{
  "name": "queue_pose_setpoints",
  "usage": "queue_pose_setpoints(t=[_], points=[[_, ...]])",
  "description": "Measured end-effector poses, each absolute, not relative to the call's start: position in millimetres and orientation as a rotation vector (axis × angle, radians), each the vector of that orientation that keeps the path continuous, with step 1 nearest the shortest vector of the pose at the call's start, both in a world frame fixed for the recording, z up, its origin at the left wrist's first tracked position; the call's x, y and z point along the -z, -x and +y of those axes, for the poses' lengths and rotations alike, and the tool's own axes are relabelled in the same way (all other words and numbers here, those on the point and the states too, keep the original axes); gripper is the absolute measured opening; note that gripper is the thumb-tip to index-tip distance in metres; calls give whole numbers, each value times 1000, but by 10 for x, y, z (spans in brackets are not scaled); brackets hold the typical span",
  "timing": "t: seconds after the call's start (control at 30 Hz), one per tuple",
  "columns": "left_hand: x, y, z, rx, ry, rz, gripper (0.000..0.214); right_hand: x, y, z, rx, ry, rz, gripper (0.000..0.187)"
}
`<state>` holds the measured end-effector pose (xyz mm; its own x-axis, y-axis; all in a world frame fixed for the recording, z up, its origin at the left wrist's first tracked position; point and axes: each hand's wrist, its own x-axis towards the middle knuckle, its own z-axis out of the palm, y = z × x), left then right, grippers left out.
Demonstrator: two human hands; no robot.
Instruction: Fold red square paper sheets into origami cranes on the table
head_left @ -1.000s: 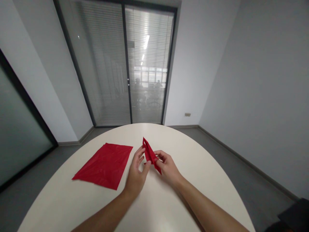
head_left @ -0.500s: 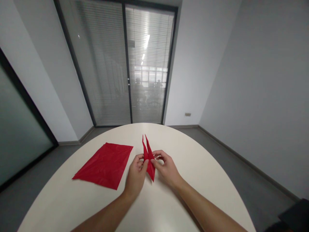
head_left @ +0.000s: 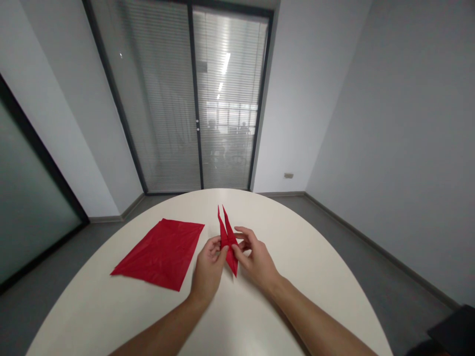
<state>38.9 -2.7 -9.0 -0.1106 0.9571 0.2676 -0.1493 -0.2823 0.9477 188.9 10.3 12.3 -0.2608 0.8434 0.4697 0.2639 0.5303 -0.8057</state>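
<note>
Between my two hands is a folded red origami paper [head_left: 229, 242], with two narrow points standing up at the far end and one wider point toward me. My left hand [head_left: 209, 264] pinches its left edge, thumb on top and fingers curled behind. On the right edge, my right hand [head_left: 258, 257] grips it between thumb and fingers, its index finger lifted away from the paper. The fingertips behind the paper are partly hidden. To the left lies a larger red sheet of paper [head_left: 163, 254], flat and creased, near my left hand.
Both forearms rest over a round white table [head_left: 315, 296]. Beyond its far edge stand glass panels with blinds [head_left: 230, 148]. Grey walls rise on both sides, with a small socket plate [head_left: 288, 175] low on the wall. A dark object [head_left: 454, 329] shows at the lower right.
My right index finger has lifted and straightened slightly. The folded paper has shifted a little away from me, still held by both hands. The larger sheet has stayed put.
</note>
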Motion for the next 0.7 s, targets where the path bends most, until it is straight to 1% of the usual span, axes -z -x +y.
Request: queue_pose_setpoints(t=[0.1,0.23,0.37,0.5,0.63,0.7], points=[[100,-378,-16,-1575,-1227,1011,28,-139,-1889,82,-648,943,-1884,43],[109,-371,-7,-1600,-1228,1054,29,-141,-1888,86,-679,977,-1882,36],[93,-370,-16,-1595,-1225,1070,29,-139,-1903,98,-722,976,-1863,32],[28,-365,-55,-1560,-1285,1087,22,-132,-1900,107,-653,965,-1821,25],[-6,-370,-85,-1512,-1362,1105,19,-144,-1874,125,-718,954,-1711,14],[5,-374,-84,-1514,-1340,1137,20,-155,-1863,134,-775,928,-1678,14]])
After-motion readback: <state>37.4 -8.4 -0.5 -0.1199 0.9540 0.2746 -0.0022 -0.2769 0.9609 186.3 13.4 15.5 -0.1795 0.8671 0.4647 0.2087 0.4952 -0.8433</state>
